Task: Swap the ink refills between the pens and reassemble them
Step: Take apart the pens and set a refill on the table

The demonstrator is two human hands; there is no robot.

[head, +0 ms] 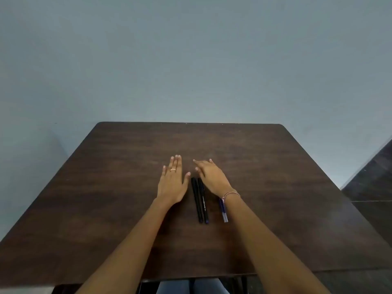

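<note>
Two black pens (200, 200) lie side by side in the middle of the dark wooden table (106, 187), running away from me. Just right of them lie two thin bluish refills (224, 213), their far ends hidden under my right wrist. My left hand (172, 183) lies flat on the table left of the pens, fingers straight, a ring on one finger. Over the pens' far ends hovers my right hand (209, 175), fingers stretched out and holding nothing; a bracelet is on its wrist.
The table's far edge meets a plain blue-grey wall (191, 60). A dark floor (373, 187) shows at the right. My knees (191, 287) are under the near edge.
</note>
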